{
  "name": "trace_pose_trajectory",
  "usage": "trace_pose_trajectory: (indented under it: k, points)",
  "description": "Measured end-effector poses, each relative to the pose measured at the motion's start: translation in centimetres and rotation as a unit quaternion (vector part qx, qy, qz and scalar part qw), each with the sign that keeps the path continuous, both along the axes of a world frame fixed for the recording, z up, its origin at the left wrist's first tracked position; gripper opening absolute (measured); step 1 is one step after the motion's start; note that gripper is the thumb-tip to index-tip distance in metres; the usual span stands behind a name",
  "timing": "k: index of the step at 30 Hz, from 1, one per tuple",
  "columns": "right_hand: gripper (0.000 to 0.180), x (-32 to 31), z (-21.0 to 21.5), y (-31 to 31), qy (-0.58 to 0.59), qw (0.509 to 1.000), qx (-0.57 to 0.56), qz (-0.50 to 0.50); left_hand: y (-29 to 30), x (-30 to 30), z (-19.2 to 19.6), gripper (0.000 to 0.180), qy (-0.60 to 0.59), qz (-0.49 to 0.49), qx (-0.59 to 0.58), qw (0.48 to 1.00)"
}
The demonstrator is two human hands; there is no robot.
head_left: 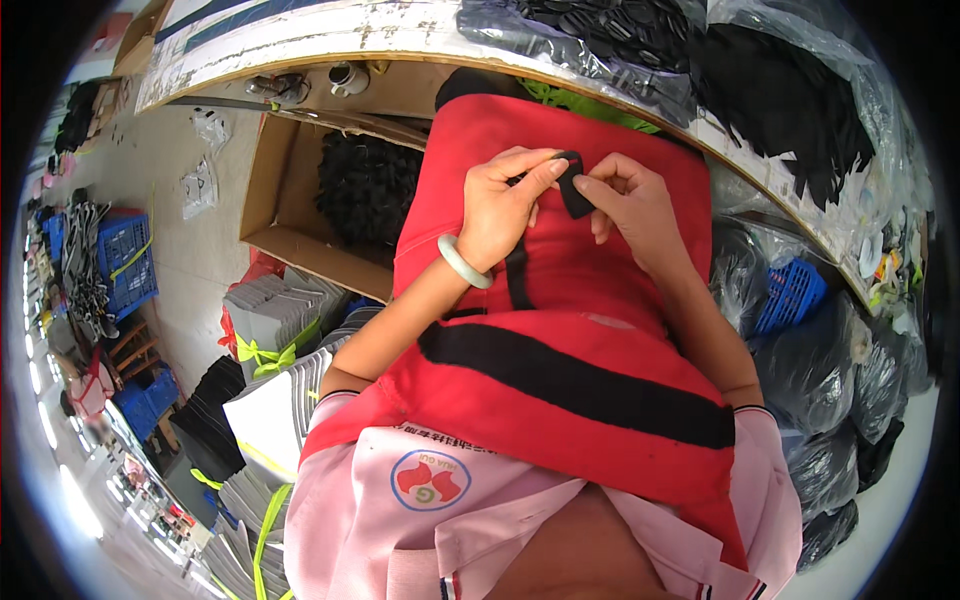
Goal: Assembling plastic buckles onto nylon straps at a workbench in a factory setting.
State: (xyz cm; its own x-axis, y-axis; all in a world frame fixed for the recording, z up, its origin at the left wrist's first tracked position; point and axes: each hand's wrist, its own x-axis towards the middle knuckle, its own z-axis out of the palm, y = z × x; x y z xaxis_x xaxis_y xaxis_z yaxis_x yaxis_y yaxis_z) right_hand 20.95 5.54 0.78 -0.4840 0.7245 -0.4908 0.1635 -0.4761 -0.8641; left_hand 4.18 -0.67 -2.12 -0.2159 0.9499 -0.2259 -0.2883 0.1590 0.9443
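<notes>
Above my lap, both hands hold a short black strap piece, which looks folded or looped at its top end. My left hand, with a pale bangle on its wrist, pinches the strap's upper end between thumb and finger. On the other side, my right hand pinches its right edge, the remaining fingers curled. A red apron with black bands spreads over my lap under both hands. Whether anything else sits inside my left palm is hidden.
A worktable curves across the front, bearing black plastic parts and a heap of black strips. Left stands a cardboard box of black pieces, with tied grey stacks nearer. Plastic bags and a blue basket are right.
</notes>
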Motion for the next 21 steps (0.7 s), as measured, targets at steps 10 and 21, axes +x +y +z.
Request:
trace_pose_trajectory:
  k: [10,21]
  points:
    - [0.023,0.8,0.2,1.8,0.068,0.99,-0.099,0.069,-0.8,-0.7,1.3,0.017,0.08,-0.065,0.086,0.991]
    - [0.011,0.3,-0.8,1.5,0.07,0.997,0.028,-0.014,-2.0,-0.7,2.4,0.018,0.114,-0.099,0.137,0.979]
